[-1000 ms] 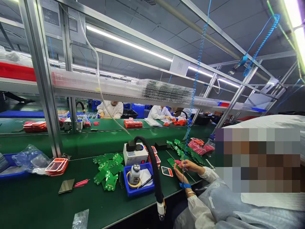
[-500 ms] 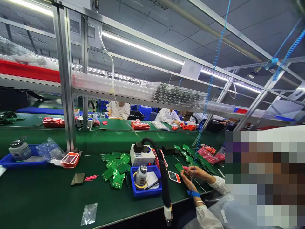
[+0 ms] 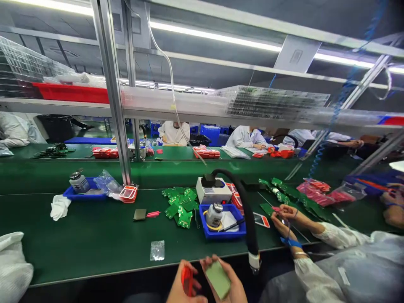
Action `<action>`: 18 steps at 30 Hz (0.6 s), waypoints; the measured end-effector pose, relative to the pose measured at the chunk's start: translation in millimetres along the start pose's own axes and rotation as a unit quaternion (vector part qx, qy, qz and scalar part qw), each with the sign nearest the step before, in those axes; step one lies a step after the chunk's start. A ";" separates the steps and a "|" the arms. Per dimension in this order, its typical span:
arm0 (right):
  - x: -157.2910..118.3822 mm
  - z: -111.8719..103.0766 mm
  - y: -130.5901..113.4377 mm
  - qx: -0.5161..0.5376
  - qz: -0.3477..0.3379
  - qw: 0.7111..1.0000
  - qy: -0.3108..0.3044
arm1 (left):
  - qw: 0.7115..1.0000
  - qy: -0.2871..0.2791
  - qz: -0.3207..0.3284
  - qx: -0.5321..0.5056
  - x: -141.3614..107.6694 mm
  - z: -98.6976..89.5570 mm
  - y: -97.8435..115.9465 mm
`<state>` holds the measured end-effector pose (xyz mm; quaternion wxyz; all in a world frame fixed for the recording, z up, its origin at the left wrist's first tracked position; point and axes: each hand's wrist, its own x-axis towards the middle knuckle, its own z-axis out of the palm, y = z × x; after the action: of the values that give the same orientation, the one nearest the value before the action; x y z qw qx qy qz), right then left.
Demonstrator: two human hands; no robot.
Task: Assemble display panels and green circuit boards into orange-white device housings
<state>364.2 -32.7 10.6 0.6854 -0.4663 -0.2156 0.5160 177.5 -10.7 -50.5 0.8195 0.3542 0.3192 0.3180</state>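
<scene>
My left hand (image 3: pixel 180 290), low in the view just off the bench's front edge, is closed around a red-orange plastic frame (image 3: pixel 187 280) held on edge. Beside it, my right hand (image 3: pixel 235 287) grips a pale green rectangular panel (image 3: pixel 218 278) lying across its palm, fingers curled along the sides. The two pieces are apart. On the bench beyond are a clear plastic bag (image 3: pixel 157 251), a dark square panel (image 3: pixel 139 214) and several pink strips (image 3: pixel 153 214). Green circuit boards (image 3: pixel 182 206) lie in a loose pile.
A blue tray (image 3: pixel 222 235) holds a bottle (image 3: pixel 215 214) and a pen. A black flexible hose (image 3: pixel 251 223) arches down close to my right hand. At right, a co-worker's hands (image 3: pixel 285 219) handle a green board and pink strips. Red frames (image 3: pixel 128 193) are stacked at left.
The view has swung right to left and down, so bench items appear shifted. My two hands, with the red-orange frame and pale green panel, have come into view at the bottom.
</scene>
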 end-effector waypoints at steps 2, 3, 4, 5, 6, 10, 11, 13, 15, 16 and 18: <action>-20.8 44.7 24.7 0.106 0.071 0.992 0.008 | 0.988 0.069 0.105 0.093 -17.1 4.1 25.6; -26.2 63.5 29.4 0.152 0.104 0.983 0.011 | 0.971 0.108 0.145 0.153 -25.2 7.2 38.4; -28.8 79.1 30.5 0.169 0.125 0.978 0.015 | 0.959 0.123 0.166 0.196 -32.4 10.0 50.6; -29.6 91.5 29.7 0.181 0.146 0.972 0.017 | 0.949 0.132 0.178 0.224 -38.3 12.2 61.3; -29.3 100.8 28.7 0.182 0.158 0.970 0.019 | 0.943 0.127 0.186 0.245 -42.9 13.2 70.1; -30.1 117.5 38.9 0.171 0.190 0.966 0.032 | 0.936 0.091 0.192 0.282 -49.6 4.8 83.4; -31.6 118.9 45.4 0.167 0.194 0.966 0.037 | 0.935 0.084 0.188 0.290 -49.7 1.0 82.6; -35.4 120.5 59.3 0.160 0.192 0.967 0.051 | 0.934 0.072 0.177 0.301 -49.9 -5.7 79.7; -39.7 121.2 70.3 0.149 0.180 0.970 0.061 | 0.939 0.061 0.171 0.293 -50.9 -9.8 77.9; -41.8 121.1 73.6 0.141 0.174 0.972 0.062 | 0.943 0.057 0.171 0.281 -51.6 -11.0 78.1; -45.0 120.0 75.1 0.123 0.167 0.977 0.052 | 0.957 0.046 0.162 0.236 -53.2 -12.3 80.7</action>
<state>216.1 -21.2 10.9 0.6516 -0.4340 -0.0338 0.6212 112.9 -1.7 21.8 0.6343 0.5700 0.3605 0.3779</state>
